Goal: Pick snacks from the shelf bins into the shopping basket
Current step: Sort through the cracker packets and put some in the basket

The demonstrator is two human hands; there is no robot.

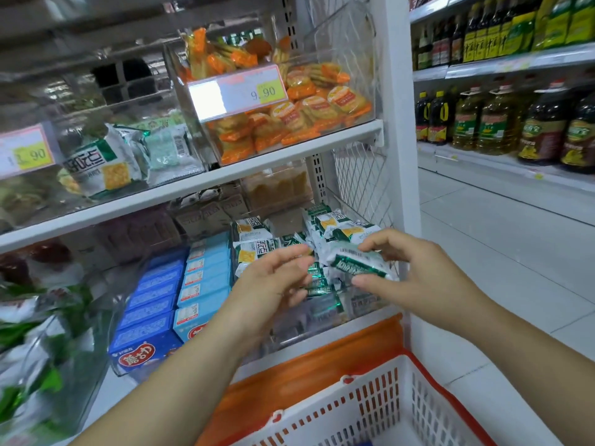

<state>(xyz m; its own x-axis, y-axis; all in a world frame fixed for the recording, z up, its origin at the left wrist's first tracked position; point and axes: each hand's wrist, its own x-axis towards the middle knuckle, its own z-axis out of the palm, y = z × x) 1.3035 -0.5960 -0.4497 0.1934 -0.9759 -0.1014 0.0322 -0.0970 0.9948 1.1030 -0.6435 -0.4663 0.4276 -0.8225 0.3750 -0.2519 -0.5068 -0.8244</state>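
Snack pack [357, 264], green and white, is pinched at its edges by the right hand [415, 273] just above the clear bin [322, 331] on the low shelf, in the head view; the left hand [273, 283] is wide with loose fingers beside it and holds nothing. The pinch looks small and the wrapper looks slippery, so the pack could slide out and drop back into the bin. A quick toss down to the basket [370, 400] could miss and hit the floor [515, 268].
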